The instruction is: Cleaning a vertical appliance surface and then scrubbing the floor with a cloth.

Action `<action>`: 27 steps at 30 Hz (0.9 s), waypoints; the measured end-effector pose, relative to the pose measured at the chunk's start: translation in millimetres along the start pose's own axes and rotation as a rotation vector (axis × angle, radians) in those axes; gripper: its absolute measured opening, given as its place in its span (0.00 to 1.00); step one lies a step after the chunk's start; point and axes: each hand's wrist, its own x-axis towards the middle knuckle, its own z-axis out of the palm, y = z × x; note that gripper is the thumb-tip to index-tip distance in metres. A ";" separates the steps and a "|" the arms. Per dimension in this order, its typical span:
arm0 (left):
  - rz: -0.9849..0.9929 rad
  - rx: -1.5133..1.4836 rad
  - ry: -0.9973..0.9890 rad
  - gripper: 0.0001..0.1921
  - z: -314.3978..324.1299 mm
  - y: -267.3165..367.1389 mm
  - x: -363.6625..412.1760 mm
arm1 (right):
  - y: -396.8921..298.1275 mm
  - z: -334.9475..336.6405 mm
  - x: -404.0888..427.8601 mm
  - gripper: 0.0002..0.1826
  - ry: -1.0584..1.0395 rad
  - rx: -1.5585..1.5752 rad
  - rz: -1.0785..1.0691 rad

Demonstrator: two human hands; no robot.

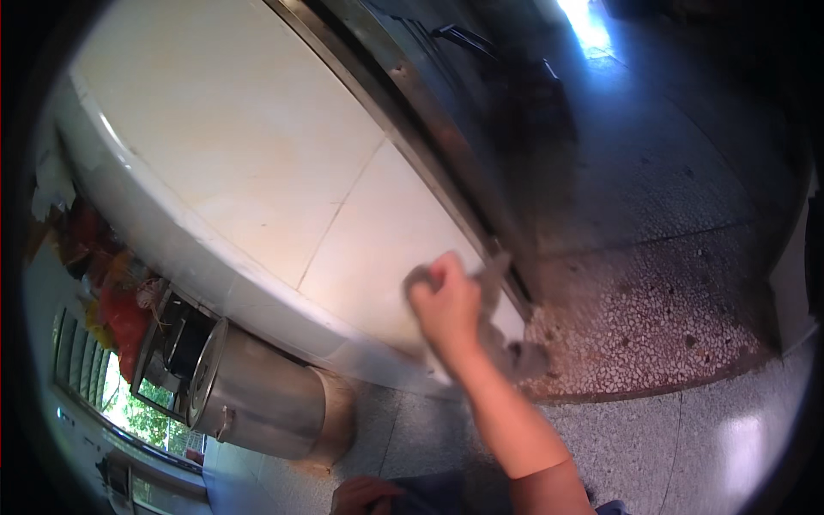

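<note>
My right hand (454, 309) is closed around a grey cloth (492, 283), blurred by motion. Part of the cloth sticks out above the fist and more hangs by the wrist. Behind it is the lower end of a pale tiled wall (270, 174), close to a metal door frame (444, 167). Whether the cloth touches the tiles, I cannot tell. At the bottom edge my left hand (365, 496) is partly in view beside dark blue fabric (428, 492). Its fingers are too hidden to read.
A speckled terrazzo threshold (644, 335) lies right of my right hand, with a dark floor beyond. On the left a large lidded metal pot (264, 386) rests on a round tan base (335, 418). Red and yellow bags (122, 322) are near a louvred window (80, 354).
</note>
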 end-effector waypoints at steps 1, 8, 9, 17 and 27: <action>0.020 0.004 -0.002 0.09 1.8 1.8 2.3 | 11.9 -2.6 14.2 0.11 0.074 -0.087 0.032; -0.152 -0.077 0.042 0.09 2.8 -7.3 -4.7 | -46.5 -2.2 -29.8 0.11 -0.142 0.128 -0.189; -0.088 -0.048 0.018 0.09 4.5 -4.1 -3.4 | -59.1 -4.3 -28.3 0.12 -0.118 0.196 -0.289; -0.020 -0.025 0.025 0.10 -6.5 -15.5 -1.6 | -24.3 -8.0 -35.3 0.17 -0.077 0.093 -0.373; -0.003 -0.128 0.049 0.09 -1.9 -10.5 -18.3 | 100.2 -42.4 -100.4 0.10 -0.098 -0.104 0.035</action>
